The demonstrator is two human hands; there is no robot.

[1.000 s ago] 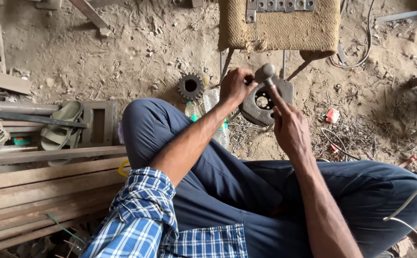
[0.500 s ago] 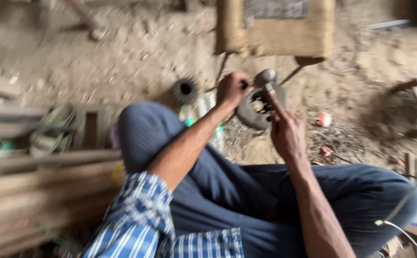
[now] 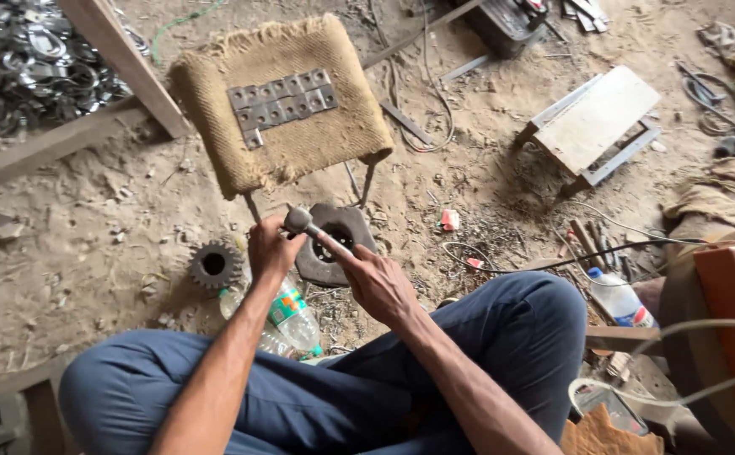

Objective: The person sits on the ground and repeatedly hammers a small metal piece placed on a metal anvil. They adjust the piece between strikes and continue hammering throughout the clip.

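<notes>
My left hand (image 3: 270, 248) and my right hand (image 3: 380, 285) both grip a short metal rod with a rounded knob end (image 3: 298, 221), held above my knees. The left hand holds it near the knob, the right hand lower on the shaft. Just beyond the rod, a dark flat metal block with a round hole (image 3: 334, 244) lies on the dirt floor. A toothed gear (image 3: 214, 264) rests on the ground to the left of my left hand. A clear plastic bottle with a green label (image 3: 292, 318) lies under my left forearm.
A burlap-topped stool (image 3: 300, 143) carrying a strip of linked metal plates (image 3: 283, 99) stands ahead. A small wooden stool (image 3: 595, 126) is at the right, a pile of metal rings (image 3: 22, 67) at the top left, another bottle (image 3: 620, 299) and cables at the right.
The view has swung upward and to the right, bringing the whole burlap stool and the wooden stool into sight. Both hands keep their hold on the rod above the holed block.
</notes>
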